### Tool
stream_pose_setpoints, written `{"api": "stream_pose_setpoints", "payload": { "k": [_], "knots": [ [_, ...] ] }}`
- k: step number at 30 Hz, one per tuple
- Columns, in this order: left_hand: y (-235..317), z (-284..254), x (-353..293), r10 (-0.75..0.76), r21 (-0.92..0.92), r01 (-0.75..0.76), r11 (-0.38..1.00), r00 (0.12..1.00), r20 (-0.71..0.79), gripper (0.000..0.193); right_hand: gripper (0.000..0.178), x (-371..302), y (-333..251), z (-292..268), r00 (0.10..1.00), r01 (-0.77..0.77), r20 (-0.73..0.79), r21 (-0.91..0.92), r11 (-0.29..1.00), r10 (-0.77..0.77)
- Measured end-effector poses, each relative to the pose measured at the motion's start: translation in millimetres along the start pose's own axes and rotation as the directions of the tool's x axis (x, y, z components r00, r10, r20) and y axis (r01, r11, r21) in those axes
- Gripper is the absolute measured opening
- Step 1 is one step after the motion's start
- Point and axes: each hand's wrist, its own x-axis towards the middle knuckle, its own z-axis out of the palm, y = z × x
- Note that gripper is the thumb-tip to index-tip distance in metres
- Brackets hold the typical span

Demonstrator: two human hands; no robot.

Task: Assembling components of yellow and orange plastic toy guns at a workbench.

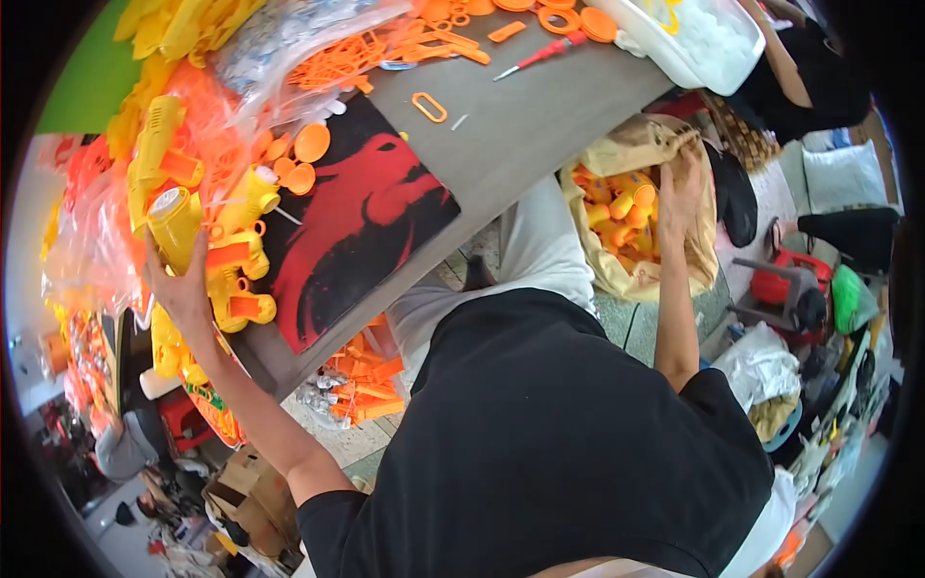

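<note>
At the left end of the table, my left hand (181, 289) has its thumb and fingers around a rounded yellow plastic part (171, 226) with a pale round end. Several yellow gun-shaped plastic housings (154, 135) with orange handles crowd around it. On the right, my right hand (682, 188) grips the rim of a tan sack (696, 260) beside the table's edge; some of its fingertips are hidden. Inside the sack lies a heap of yellow and orange plastic pieces (617, 217).
A black mat with a red design (371, 207) covers part of the grey table (501, 125). A red screwdriver (544, 55), an orange ring (429, 107) and loose orange parts (337, 60) lie farther back, near a white tub (665, 48). Orange pieces (361, 380) sit below the table.
</note>
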Motion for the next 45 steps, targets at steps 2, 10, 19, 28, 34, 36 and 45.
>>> {"api": "stream_pose_setpoints", "payload": {
  "k": [2, 10, 19, 28, 34, 36, 45],
  "knots": [
    [0, -20, -10, -0.051, -0.029, 0.051, 0.998, 0.999, -0.008, 0.077, 0.028, 20, -103, 14, 0.973, 0.232, -0.077, 0.238, 0.943, -0.22],
    [80, -11, -75, -0.043, -0.673, 0.231, 0.703, 0.958, 0.284, 0.071, 0.02, 104, -204, 129, 0.898, 0.3, 0.199, 0.377, 0.876, -0.393],
    [80, -16, -94, -0.145, -0.647, 0.37, 0.667, 0.916, 0.374, 0.062, 0.03, 173, -162, 180, 0.738, 0.631, 0.171, 0.168, 0.757, -0.653],
    [83, 2, -96, -0.177, -0.683, 0.335, 0.649, 0.94, 0.293, 0.065, 0.015, 163, -162, 151, 0.712, 0.702, 0.345, -0.318, 0.637, -0.612],
    [83, -3, -102, -0.082, -0.687, 0.187, 0.702, 0.98, 0.183, 0.07, 0.02, 152, -221, 106, 0.666, 0.102, 0.628, 0.458, 0.883, -0.402],
    [86, -7, -99, -0.093, -0.602, 0.225, 0.766, 0.966, 0.242, 0.071, 0.026, 105, -250, 90, 0.473, -0.357, 0.714, 0.691, 0.628, -0.517],
    [106, 1, -84, 0.14, -0.41, -0.054, 0.91, 0.973, 0.182, 0.068, 0.028, -23, -312, 127, 0.45, 0.612, 0.372, 0.534, 0.584, -0.812]
  ]
}}
